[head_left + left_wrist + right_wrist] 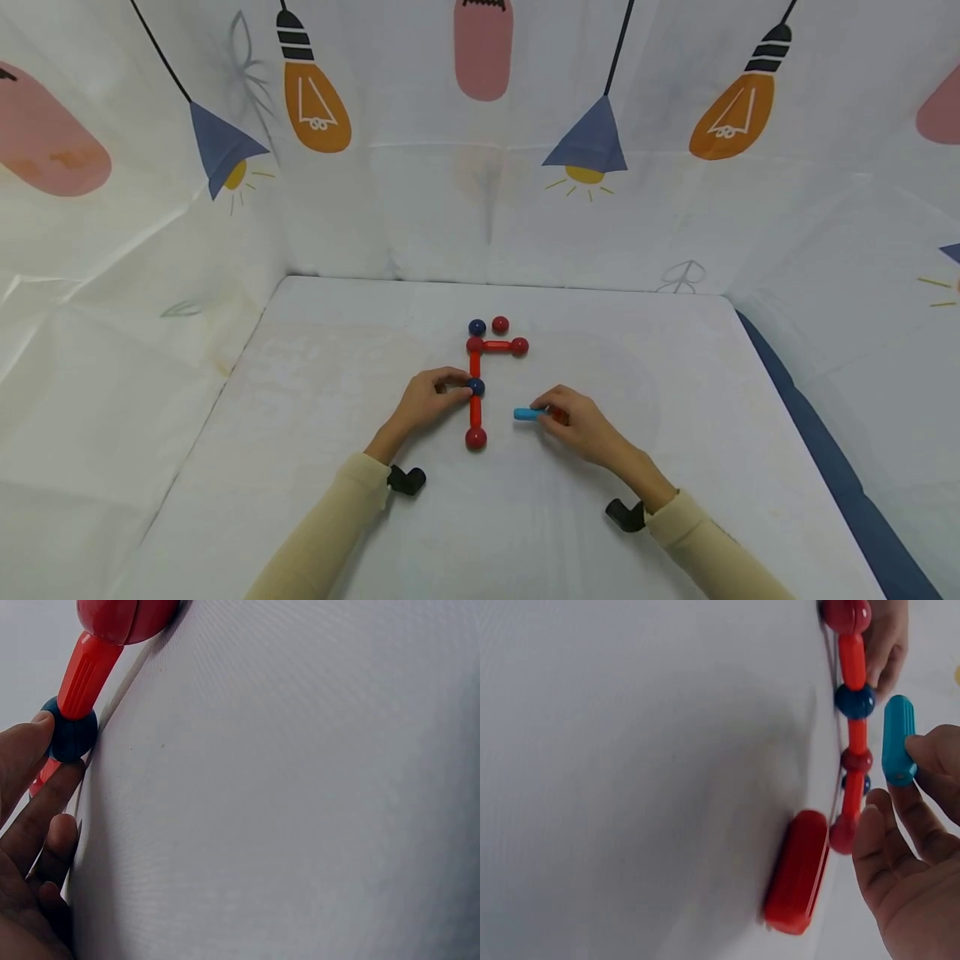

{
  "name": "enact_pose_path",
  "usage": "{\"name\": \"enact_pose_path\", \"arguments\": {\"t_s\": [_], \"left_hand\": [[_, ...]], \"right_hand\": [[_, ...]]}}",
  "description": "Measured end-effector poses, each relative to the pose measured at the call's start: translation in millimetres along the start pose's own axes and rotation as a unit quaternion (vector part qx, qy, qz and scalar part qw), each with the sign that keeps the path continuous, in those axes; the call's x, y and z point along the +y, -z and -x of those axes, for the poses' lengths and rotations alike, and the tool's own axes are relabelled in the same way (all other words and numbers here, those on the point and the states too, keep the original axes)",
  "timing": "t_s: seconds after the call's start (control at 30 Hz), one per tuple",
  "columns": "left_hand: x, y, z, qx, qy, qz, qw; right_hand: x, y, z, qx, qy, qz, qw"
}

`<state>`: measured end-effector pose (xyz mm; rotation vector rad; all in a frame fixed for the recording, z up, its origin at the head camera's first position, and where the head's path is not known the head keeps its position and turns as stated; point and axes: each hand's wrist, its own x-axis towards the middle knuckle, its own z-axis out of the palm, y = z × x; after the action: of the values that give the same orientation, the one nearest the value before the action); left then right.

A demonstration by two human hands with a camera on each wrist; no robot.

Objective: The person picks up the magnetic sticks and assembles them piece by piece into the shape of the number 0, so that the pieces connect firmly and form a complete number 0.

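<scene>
- The light blue rod (898, 739) is above the table, at four o'clock from the joined dark blue ball (477, 387); the two are apart.
- The right hand (573, 421) has a narrow grip, thumb and finger pinching this rod near one end. In my judgement, so small a hold could let the rod turn or slip if its free end is pushed.
- The left hand (427, 398), at nine o'clock from the same ball, pinches it between thumb and finger. A weak pinch, I think, could let the ball roll and bend the line.
- Red rods leave this ball at twelve and six o'clock; a sideways push might open these joints.
- A separate red rod (796, 871) lies beneath the right hand, which could knock it.
- Farther, at twelve and one o'clock, are another dark blue ball (477, 327) and a red ball (501, 324); a bump may send them rolling.
</scene>
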<state>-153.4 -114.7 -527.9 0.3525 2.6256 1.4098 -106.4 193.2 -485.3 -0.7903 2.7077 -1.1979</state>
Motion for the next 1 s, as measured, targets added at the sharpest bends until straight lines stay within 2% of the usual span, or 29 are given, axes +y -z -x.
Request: {"name": "enact_pose_path", "arguments": {"t_s": [0.27,0.47,0.63,1.0], "left_hand": [[0.0,-0.1,0.0,-0.001,-0.002,-0.003,1.0000],[0.0,0.9,-1.1,0.000,-0.006,-0.004,1.0000],[-0.8,1.2,-0.8,0.003,-0.008,-0.005,0.9999],[-2.6,-1.1,-1.7,-0.001,-0.014,-0.006,0.9999]], "right_hand": [[-10,-14,4,-0.013,0.029,-0.021,0.999],[-11,-25,10,-0.007,0.031,-0.032,0.999],[-10,-32,14,-0.018,0.024,-0.035,0.999],[-10,-39,11,-0.019,0.022,-0.031,0.999]]}}
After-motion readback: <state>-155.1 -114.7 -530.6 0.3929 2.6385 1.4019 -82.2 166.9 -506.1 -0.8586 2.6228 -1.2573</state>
